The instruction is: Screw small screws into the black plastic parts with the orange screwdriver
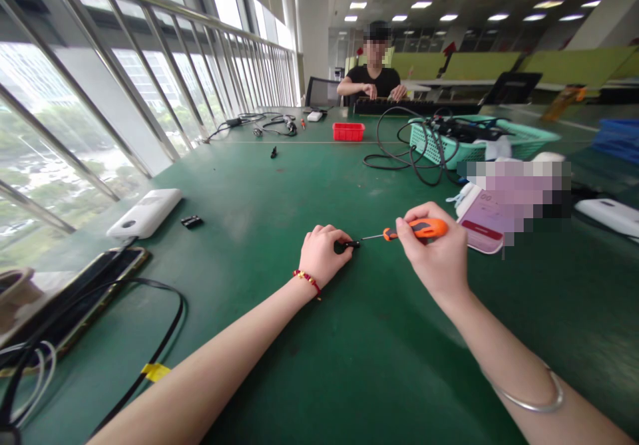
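Note:
My left hand (pixel 323 252) is closed around a small black part (pixel 352 244) at the middle of the green table (pixel 279 352). Fingers hide most of that part, so its kind does not show. In my right hand (pixel 436 252) is an orange and grey screwdriver (pixel 430 228), held by its handle and lying nearly level. Its thin metal shaft points left, with the tip close beside the black part; whether they touch I cannot tell. Another small black piece (pixel 192 222) rests to the left of my left hand, and a further one (pixel 273 152) lies farther back.
A white power bank (pixel 146 213) and a dark phone (pixel 74 305) with cables lie left. Ahead stand a red tray (pixel 348 132) and a teal basket (pixel 452 152) of cables. A phone in a pink screen (pixel 482 222) lies right. A co-worker (pixel 374 76) sits across.

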Demonstrator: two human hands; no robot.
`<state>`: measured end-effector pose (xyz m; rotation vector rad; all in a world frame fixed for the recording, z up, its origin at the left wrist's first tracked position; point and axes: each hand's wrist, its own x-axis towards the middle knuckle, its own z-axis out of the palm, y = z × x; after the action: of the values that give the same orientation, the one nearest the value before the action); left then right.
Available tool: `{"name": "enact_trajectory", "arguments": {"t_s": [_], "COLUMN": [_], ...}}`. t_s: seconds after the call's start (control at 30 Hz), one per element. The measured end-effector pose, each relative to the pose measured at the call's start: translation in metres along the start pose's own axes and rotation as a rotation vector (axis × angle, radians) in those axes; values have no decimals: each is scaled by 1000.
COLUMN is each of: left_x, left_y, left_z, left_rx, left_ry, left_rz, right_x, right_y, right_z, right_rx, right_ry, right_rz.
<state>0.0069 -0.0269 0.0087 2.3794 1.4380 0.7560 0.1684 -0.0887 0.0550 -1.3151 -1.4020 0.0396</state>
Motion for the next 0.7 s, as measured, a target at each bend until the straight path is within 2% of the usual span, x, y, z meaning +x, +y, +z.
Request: {"name": "enact_trajectory", "arguments": {"t_s": [0.17, 0.23, 0.3, 0.4, 0.53, 0.7], "left_x": [0, -1, -1, 0, 1, 1], "left_y": [1, 1, 1, -1, -3, -3], "left_z": [-2, -2, -2, -1, 0, 0], "left_rx": [-14, -34, -46, -58, -88, -155], "left_ry": [8, 18, 24, 24, 30, 35], "left_rz": [-8, -12, -13, 0, 39, 107], "right_x": [1, 1, 1, -4, -9, -8], "right_y": [4, 11, 20, 36, 50, 56], "right_z": [2, 5, 10, 20, 34, 39], "right_rx": [1, 7, -41, -195, -251, -313], "right_ry": [40, 10, -78, -286, -489, -622], "right_rz": [-46, -76, -89, -59, -6, -22]}}
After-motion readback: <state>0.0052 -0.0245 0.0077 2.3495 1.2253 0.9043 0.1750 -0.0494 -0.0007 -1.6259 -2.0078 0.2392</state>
